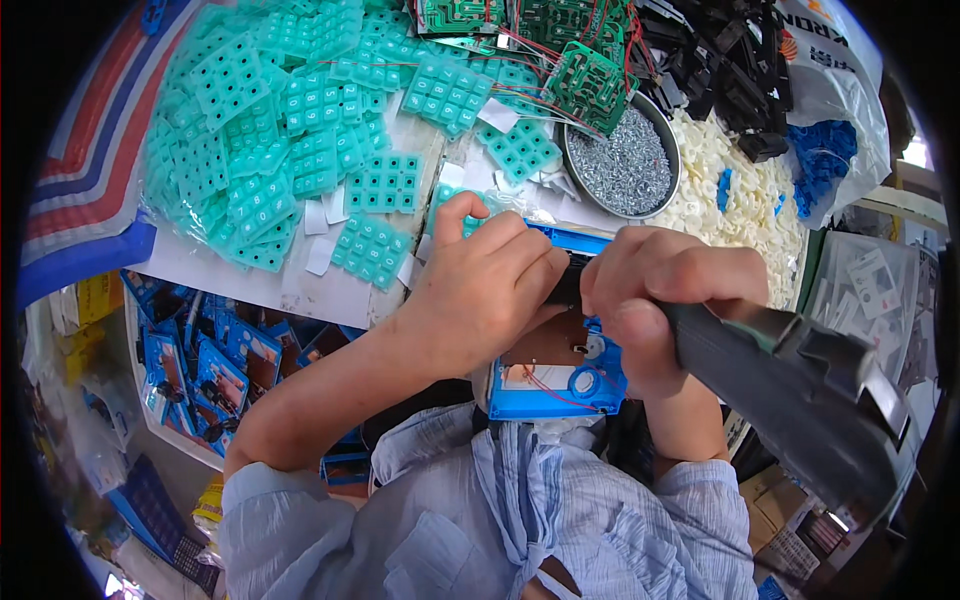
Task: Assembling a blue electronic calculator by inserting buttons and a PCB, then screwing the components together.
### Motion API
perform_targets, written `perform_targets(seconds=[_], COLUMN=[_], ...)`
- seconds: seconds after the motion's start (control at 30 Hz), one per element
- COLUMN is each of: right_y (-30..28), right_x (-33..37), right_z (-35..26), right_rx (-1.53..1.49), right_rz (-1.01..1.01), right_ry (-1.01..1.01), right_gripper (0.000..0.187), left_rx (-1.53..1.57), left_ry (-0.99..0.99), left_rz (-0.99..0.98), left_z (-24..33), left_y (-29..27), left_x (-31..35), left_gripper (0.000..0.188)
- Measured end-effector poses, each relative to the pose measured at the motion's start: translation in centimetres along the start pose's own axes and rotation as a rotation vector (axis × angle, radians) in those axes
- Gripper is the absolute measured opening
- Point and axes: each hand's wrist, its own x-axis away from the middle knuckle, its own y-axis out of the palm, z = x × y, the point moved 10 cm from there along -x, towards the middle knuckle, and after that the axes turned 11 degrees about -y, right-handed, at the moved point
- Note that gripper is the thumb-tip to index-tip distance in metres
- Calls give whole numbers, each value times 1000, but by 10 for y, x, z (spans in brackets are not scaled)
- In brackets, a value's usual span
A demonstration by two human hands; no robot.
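A blue plastic casing (545, 403) lies open in front of my body, with a brown board (545, 343), a round blue ring and thin red wires inside. My left hand (480, 285) is closed over its far left side, fingers bent and thumb resting across the board's edge. My right hand (660, 295) wraps round a black electric screwdriver (790, 390), whose body slants toward the lower right. The driver's tip and the spot between my hands are hidden by the fingers. Just past the casing stands a round metal bowl of small screws (622, 160).
Turquoise rubber keypads (300, 130) cover the far left. Green circuit boards (590, 85) with red wires lean by the bowl. Cream plastic pieces (735, 185) and black parts (715, 60) heap up at far right. A bin of blue casings (215, 365) stands at left.
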Motion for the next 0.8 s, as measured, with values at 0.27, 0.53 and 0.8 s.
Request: perform_targets(seconds=[0.27,0.53,0.8], right_y=[-27,-110,-45], right_x=[-12,6,41], right_z=[-16,-116,-14], right_rx=[-136,701,960], right_rz=[131,429,-363], right_ry=[12,-189,196], right_gripper=[63,89,60], left_rx=[-19,-3,187], left_ry=[1,1,-116], left_rz=[-35,-87,-95], left_z=[2,-3,-22], left_y=[-1,4,4], left_x=[-1,1,-10], left_gripper=[40,49,48])
